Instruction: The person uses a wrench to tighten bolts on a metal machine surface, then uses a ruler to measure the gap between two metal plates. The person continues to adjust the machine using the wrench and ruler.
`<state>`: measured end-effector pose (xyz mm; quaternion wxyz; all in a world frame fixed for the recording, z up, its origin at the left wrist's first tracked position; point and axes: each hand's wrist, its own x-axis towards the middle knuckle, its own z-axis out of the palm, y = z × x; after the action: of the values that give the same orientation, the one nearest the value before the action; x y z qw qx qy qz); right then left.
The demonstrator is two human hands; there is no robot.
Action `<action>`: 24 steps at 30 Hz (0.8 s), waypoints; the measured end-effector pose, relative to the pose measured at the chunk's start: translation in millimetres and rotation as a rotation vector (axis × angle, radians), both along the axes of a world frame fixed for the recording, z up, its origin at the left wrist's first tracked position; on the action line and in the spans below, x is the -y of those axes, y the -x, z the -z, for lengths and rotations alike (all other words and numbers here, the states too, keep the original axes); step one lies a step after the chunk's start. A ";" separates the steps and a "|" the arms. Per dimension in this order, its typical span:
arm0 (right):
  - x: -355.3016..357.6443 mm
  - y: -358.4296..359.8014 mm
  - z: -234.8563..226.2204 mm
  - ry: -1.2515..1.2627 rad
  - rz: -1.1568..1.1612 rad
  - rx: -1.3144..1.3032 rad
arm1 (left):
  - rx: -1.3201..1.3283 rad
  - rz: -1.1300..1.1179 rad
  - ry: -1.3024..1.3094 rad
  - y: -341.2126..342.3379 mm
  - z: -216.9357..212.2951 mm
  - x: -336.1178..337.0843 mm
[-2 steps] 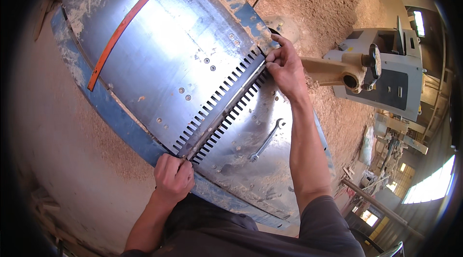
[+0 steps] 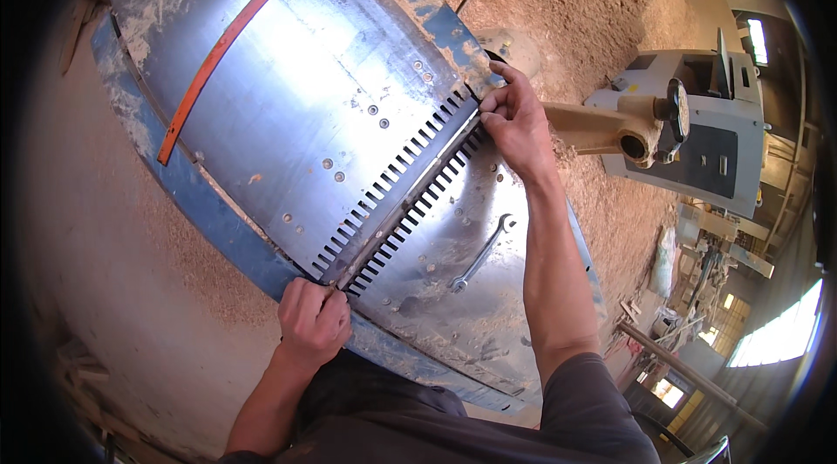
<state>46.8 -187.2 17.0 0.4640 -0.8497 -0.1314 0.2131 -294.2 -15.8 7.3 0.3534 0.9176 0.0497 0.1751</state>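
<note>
A long, narrow planer knife (image 2: 410, 199) lies along the cutterhead slot of a jointer, between two rows of comb-like notches. At its near-left end, my left hand (image 2: 314, 318) is closed, with thumb and fingers pinching the tip by the table edge. My right hand (image 2: 518, 126) pinches the far-right end between thumb and forefinger, its other fingers curled above. Exactly how the fingertips meet the metal is partly hidden. On the nearer metal table (image 2: 436, 246), right of the slot, rests an open-ended wrench (image 2: 484, 253), touched by neither hand.
An orange curved strip (image 2: 228, 47) lies across the farther metal table (image 2: 261, 107). Wood shavings (image 2: 567, 2) heap up behind the machine. A dusty arm with a black knob (image 2: 677, 108) juts out beyond my right hand. A grey machine (image 2: 689, 150) stands at the right.
</note>
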 end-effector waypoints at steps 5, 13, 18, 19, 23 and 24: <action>-0.5 -0.7 2.3 -0.027 -0.003 -0.026 | -0.010 -0.004 -0.014 0.1 -0.6 -1.5; 0.4 -2.4 0.5 -0.022 -0.013 -0.010 | -0.026 0.002 -0.015 -1.6 -2.7 -1.6; 1.7 -3.4 3.3 -0.039 -0.012 -0.019 | -0.030 0.000 -0.012 -2.0 -3.2 -1.6; 1.3 -3.3 3.1 -0.045 -0.009 -0.025 | -0.030 0.000 -0.013 -1.7 -2.7 -1.7; 0.5 -1.1 2.3 -0.036 -0.003 -0.012 | -0.033 0.009 -0.016 -1.4 -2.4 -3.0; 0.6 -0.9 2.8 -0.042 0.002 -0.015 | -0.032 0.007 -0.014 -1.4 -2.3 -2.9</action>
<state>47.7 -187.8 14.2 0.4829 -0.8383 -0.1313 0.2163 -292.8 -12.8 9.7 0.3465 0.9230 0.0509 0.1596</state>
